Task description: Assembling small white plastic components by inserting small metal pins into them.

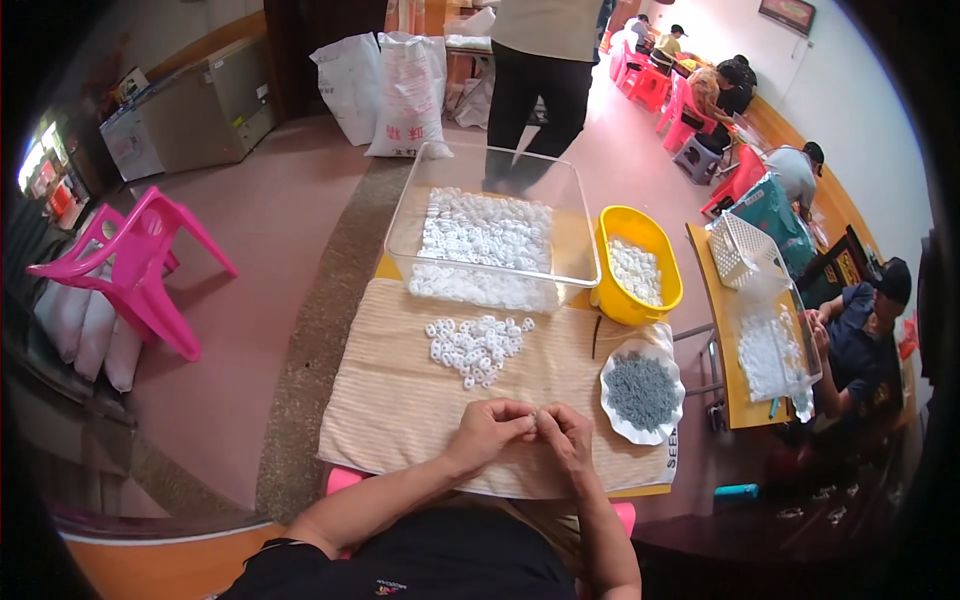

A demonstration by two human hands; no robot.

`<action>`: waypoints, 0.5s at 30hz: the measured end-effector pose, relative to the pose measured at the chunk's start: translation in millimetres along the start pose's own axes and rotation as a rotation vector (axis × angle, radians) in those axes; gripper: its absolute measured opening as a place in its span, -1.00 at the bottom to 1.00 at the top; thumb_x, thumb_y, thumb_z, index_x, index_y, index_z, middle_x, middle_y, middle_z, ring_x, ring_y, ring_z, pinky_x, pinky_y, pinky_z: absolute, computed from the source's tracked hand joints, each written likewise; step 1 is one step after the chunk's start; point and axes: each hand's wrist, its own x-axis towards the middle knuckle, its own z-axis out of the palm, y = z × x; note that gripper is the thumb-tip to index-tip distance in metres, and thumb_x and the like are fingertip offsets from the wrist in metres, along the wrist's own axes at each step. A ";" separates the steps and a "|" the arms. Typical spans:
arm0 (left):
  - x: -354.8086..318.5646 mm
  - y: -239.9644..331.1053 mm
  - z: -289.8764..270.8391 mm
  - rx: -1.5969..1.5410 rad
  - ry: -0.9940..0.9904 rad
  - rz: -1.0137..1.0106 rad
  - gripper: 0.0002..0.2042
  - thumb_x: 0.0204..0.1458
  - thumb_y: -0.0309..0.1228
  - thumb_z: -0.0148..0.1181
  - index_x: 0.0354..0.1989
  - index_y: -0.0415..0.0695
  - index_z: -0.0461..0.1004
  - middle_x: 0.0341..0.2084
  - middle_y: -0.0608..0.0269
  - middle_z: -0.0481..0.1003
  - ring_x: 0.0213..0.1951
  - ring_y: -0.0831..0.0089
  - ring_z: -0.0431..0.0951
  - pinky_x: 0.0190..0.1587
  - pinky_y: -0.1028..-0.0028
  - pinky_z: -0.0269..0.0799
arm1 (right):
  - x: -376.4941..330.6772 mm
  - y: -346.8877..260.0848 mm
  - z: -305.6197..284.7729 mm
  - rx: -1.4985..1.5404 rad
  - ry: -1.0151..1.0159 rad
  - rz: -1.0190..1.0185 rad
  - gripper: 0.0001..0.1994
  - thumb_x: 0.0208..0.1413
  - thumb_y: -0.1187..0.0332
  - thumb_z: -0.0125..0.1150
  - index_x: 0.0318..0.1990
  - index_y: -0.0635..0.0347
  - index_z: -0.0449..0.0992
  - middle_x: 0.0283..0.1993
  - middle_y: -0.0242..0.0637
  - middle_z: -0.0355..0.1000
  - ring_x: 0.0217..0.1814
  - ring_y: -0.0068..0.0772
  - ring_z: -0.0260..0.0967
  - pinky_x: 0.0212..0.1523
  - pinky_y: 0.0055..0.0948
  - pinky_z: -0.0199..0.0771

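My left hand [495,430] and my right hand [566,435] meet above the near part of a ribbed beige towel [385,415]. Their thumbs and forefingers are pinched together, fingertip to fingertip. Whatever sits between them is too small and covered to make out. Ahead of my hands lies a loose pile of small white plastic pieces with holes [478,350]. To the right of my right hand, a white wavy-edged plate [645,437] holds a heap of tiny grey pieces [642,390]. A thin dark stick [596,337] rests on the towel beyond the plate.
Behind the pile stands a large clear bin [585,281] of white pieces, beside a yellow tub [625,313] with more. A person [540,90] stands past the bin. At right, another person [860,330] sits by a side table [745,410]. A pink chair [150,265] is at left.
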 end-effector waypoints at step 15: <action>3.1 9.1 2.4 -0.074 0.072 -0.080 -0.85 0.06 -0.56 0.22 -0.21 -0.33 0.49 -0.38 0.17 0.54 -0.34 0.47 0.56 -0.20 0.51 0.53 | -1.4 14.0 1.3 -0.157 0.045 -0.036 -0.81 0.25 0.37 0.07 -0.25 0.34 0.53 -0.37 -0.44 0.47 -0.34 -0.71 0.34 -0.30 -0.69 0.34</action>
